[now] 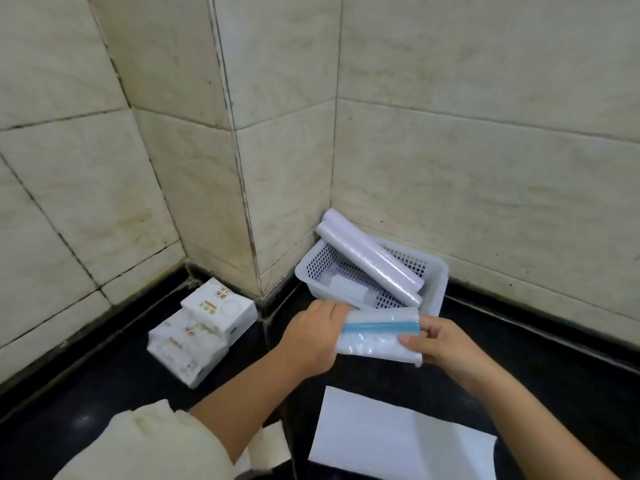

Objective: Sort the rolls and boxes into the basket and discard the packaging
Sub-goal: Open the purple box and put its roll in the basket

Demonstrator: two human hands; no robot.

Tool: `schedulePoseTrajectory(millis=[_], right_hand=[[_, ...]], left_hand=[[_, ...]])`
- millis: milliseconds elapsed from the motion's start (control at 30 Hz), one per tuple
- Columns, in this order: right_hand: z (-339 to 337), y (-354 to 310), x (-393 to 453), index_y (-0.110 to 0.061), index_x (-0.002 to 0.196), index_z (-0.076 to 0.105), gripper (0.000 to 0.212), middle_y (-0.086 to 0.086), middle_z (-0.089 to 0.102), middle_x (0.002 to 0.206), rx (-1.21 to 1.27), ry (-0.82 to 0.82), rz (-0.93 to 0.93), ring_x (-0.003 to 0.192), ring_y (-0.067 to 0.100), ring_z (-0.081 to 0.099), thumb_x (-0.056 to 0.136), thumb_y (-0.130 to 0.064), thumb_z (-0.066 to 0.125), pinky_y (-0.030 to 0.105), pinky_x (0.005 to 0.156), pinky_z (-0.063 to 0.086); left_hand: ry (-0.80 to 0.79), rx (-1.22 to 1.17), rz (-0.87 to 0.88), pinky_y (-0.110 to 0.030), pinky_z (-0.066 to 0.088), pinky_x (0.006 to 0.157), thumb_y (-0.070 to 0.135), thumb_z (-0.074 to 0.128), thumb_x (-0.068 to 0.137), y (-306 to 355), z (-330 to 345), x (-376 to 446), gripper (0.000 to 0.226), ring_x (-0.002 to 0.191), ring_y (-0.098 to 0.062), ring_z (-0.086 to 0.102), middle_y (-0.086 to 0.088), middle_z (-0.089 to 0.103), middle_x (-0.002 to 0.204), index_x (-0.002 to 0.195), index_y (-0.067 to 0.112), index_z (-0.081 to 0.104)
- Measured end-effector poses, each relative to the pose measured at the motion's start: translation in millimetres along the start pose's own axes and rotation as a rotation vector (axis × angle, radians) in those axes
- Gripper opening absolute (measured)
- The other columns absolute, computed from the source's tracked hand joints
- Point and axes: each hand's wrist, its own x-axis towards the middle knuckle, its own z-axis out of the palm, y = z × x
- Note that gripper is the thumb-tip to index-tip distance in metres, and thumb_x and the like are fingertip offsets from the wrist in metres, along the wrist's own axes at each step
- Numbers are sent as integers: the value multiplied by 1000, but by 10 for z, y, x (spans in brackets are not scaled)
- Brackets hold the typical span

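Both hands held a pack of rolls just in front of the basket.

The left hand (pixel 313 336) and right hand (pixel 438 344) each had their grip clamped on an end of the blue-striped pack (pixel 379 336). The white basket (pixel 434 292) sat in the wall corner on the black bench (pixel 554 368), with two long rolls (pixel 372 256) leaning across it. Stacked boxes (pixel 202 329) stood well to the left; a white sheet (pixel 398 441) lay nearer.

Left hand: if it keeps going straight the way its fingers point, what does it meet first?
Probably the near rim of the white basket, just beyond the left hand; depth is unclear from one view.
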Motion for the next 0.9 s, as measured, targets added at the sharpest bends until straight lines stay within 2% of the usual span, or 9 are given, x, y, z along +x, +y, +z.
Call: schedulePoseTrajectory(millis=[33,100,233,333,467,600,700,833,900], right_hand=[[-103,2,95,-18,89,68,22,-9,71,64,7,3,7,56,2,62,82,1,59,16,52,51],[-311,30,306,-19,89,64,17,-8,71,72,54,9,38,63,4,65,82,-3,61,19,56,54],[-597,21,726,-17,81,61,5,-1,61,76,34,-23,123,57,2,63,84,-13,61,16,48,49],[-775,21,1036,-16,81,62,6,-3,59,71,-85,7,83,60,2,57,83,-10,63,14,53,46],[-1042,118,1327,-25,75,60,17,-6,60,74,-159,212,5,66,6,57,82,-10,63,18,57,45],[-1259,318,1438,-21,78,59,13,3,61,84,-193,376,-21,77,18,57,82,-9,62,31,70,47],[-1301,498,1476,-18,91,61,10,5,61,92,-242,422,-36,85,21,58,83,-12,62,34,74,49],[-1312,648,1538,-27,84,58,15,-6,59,82,-182,475,-84,73,10,56,84,-12,61,21,61,45],[-1323,701,1546,-29,81,56,18,-9,58,78,-128,477,-89,71,8,55,84,-11,60,24,61,46]], left_hand=[[17,-31,-3,-16,46,35,10,87,26,15,37,126,51,50,-17,63,-6,65,60,75,5,73],[-15,-6,3,-17,47,38,11,86,30,22,111,418,48,56,-15,64,-4,65,65,75,9,70],[-162,8,-37,-30,43,83,2,55,80,-60,361,977,42,109,-23,47,-8,50,119,119,11,44],[-190,11,-60,-28,38,93,6,54,84,-166,536,1373,47,117,-21,43,-5,47,128,129,15,40],[-303,-119,-157,-32,35,106,9,53,85,-323,806,1814,70,130,-22,34,-7,36,142,147,13,19],[-460,-220,-229,-36,35,110,1,41,91,-452,1051,2172,52,132,-24,36,-11,38,145,142,9,34],[-575,-83,-203,-39,36,109,4,38,94,-500,1257,2318,43,130,-27,40,-14,40,144,137,7,41],[-811,11,-195,-41,32,112,15,39,97,-543,1401,2405,51,133,-29,39,-11,37,150,147,19,29],[-879,57,-157,-40,36,109,25,46,95,-547,1434,2412,55,133,-30,39,-11,37,149,147,24,27]])
